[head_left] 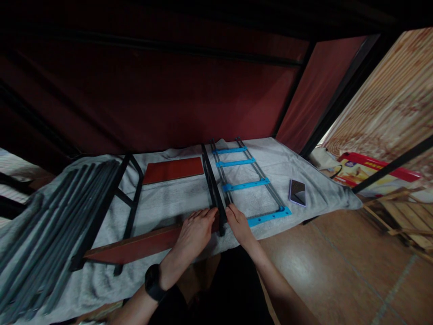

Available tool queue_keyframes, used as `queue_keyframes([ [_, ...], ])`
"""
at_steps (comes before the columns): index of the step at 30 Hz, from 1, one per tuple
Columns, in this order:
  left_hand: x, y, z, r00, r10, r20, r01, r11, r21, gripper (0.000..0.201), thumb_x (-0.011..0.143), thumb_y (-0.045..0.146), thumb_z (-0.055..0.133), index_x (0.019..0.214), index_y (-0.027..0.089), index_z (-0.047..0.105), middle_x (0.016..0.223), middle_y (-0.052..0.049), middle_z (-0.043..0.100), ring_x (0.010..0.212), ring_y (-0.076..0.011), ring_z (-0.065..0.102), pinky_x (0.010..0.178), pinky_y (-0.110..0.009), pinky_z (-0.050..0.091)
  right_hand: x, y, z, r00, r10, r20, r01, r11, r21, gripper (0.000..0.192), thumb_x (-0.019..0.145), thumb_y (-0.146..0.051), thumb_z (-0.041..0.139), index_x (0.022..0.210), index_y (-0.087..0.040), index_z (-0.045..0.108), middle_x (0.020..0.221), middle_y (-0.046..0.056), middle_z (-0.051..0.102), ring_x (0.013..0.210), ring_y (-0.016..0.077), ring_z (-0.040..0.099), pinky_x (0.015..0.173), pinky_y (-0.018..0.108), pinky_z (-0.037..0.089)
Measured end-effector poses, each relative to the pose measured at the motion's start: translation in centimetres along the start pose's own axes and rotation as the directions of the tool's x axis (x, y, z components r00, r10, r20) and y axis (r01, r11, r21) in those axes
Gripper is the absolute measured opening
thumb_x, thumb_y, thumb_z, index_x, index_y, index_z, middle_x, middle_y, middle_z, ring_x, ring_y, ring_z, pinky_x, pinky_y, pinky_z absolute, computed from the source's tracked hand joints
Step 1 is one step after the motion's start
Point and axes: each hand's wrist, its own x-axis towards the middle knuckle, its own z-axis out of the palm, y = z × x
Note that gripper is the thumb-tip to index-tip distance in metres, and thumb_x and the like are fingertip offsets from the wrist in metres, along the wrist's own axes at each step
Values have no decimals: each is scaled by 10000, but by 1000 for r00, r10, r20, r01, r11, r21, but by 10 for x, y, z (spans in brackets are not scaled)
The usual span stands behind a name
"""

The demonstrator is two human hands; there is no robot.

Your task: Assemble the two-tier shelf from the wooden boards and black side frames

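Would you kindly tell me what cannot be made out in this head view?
- Left hand: its palm covers the near end of the red board; grip unclear.
- Right hand: fingers tuck behind the black rail; grasp hidden.
- Grey bars: cut off by the left edge.
- Phone: screen too small to read.
- Upper area: too dark.

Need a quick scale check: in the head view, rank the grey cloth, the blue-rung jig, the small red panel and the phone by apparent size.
1. grey cloth
2. blue-rung jig
3. small red panel
4. phone
The jig and panel lie at similar depth, so that order holds.
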Motion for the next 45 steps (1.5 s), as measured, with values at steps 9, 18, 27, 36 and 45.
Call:
queue_keyframes([
  [9, 0, -2, 0, 1000, 17, -5, -17, 999, -34, 416, 946, 113, 353, 1293, 187, 570, 1173, -85, 704, 1044, -217, 658, 916, -355, 484, 10, 2, -7, 979, -167, 114, 172, 984, -38, 239, 994, -373, 330, 817, -242, 424, 696, -27, 459, 666, 149, 511, 646, 279, 368],
  [18, 2, -2, 2, 1000, 3, 6, -3, 998, -65, 400, 935, 116, 377, 1277, 174, 577, 1169, -90, 708, 1042, -224, 665, 913, -356, 496, 8, 9, 14, 999, -21, -28, 22, 999, 38, 256, 971, -418, 375, 818, -243, 482, 604, -35, 436, 549, 147, 456, 554, 285, 322],
  [27, 1, -4, 2, 1000, -11, 5, 11, 997, -70, 376, 941, 134, 371, 1243, 185, 589, 1165, -94, 706, 1037, -224, 667, 901, -362, 504, 6, 3, 2, 995, -4, 98, -14, 984, 178, 293, 975, -443, 368, 770, -241, 424, 636, -50, 427, 599, 130, 459, 587, 251, 373],
  [36, 2, -3, -1, 1000, -8, 10, 9, 998, -59, 357, 946, 143, 372, 1222, 200, 591, 1149, -80, 710, 1022, -215, 664, 881, -339, 492, 11, 10, 0, 988, -141, 70, 141, 990, -3, 309, 993, -405, 366, 755, -228, 454, 654, -33, 465, 626, 133, 466, 626, 271, 355],
  [45, 1, -2, -1, 1000, -14, 9, 15, 999, -50, 367, 947, 133, 363, 1228, 199, 589, 1146, -78, 707, 1030, -220, 661, 897, -348, 487, 9, -6, 5, 998, 49, 26, -51, 995, 82, 368, 970, -478, 386, 716, -230, 485, 644, -15, 503, 620, 145, 492, 589, 274, 381],
])
